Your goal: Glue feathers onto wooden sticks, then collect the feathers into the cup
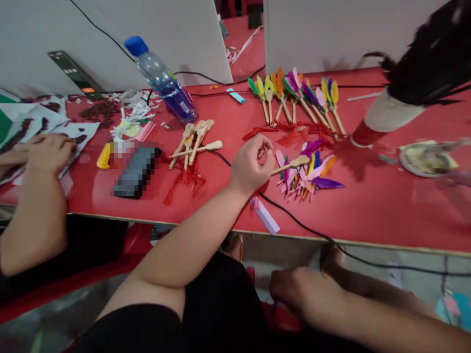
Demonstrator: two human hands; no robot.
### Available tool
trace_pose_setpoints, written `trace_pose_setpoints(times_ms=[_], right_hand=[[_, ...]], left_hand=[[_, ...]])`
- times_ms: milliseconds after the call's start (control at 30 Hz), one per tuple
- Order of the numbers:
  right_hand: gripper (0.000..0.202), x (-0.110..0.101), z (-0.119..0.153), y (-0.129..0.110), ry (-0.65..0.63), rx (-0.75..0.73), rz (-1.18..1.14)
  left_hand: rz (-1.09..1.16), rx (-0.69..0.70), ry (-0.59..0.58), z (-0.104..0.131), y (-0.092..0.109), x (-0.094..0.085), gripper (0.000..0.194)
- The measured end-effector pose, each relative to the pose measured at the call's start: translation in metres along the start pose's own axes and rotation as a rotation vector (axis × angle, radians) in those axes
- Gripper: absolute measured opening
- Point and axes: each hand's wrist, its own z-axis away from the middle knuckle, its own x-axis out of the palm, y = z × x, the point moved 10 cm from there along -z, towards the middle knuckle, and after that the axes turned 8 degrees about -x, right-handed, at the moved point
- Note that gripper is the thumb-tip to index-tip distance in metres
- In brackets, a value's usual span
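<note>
Resting on red tabletop (368, 206), left hand (252, 166) loosely curled, pinching pale wooden spoon-shaped stick (292, 164) beside loose coloured feathers (312, 176); judged light, brittle, best held mid-stem. Right hand (294, 291) below table edge, grip indeterminable.

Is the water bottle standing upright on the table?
No, the bottle lies tilted on its side on the red table, blue cap pointing up-left.
</note>
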Motion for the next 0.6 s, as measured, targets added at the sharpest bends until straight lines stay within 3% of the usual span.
trace_pose_setpoints(times_ms=[33, 100, 200, 267, 333, 433, 600], right_hand=[[0.023, -0.020, 0.005, -0.016, -0.003, -0.046, -0.023], [0.035, -0.084, 0.005, -0.021, 0.078, -0.070, 0.027], [0.028, -0.202, -0.006, 0.028, 0.307, 0.084, 0.304], [0.021, -0.253, -0.017, 0.061, 0.399, 0.114, 0.427], [0.024, -0.272, -0.027, 0.086, 0.416, 0.113, 0.455], [0.035, -0.268, -0.032, 0.102, 0.434, 0.056, 0.447], [0.035, -0.268, -0.017, 0.115, 0.490, 0.065, 0.465]], left_hand=[[0.003, 0.000, -0.013, 0.000, 0.000, 0.001, 0.011], [-0.007, 0.005, -0.033, 0.001, 0.002, 0.004, 0.009], [-0.105, 0.007, -0.071, 0.006, 0.008, 0.009, 0.004], [-0.216, 0.010, -0.169, 0.010, 0.011, 0.018, 0.012], [-0.303, -0.004, -0.295, 0.015, 0.007, 0.027, 0.019], [-0.316, -0.060, -0.393, 0.018, -0.004, 0.031, 0.023], [-0.019, -0.198, -0.476, 0.008, -0.016, 0.036, 0.032]])
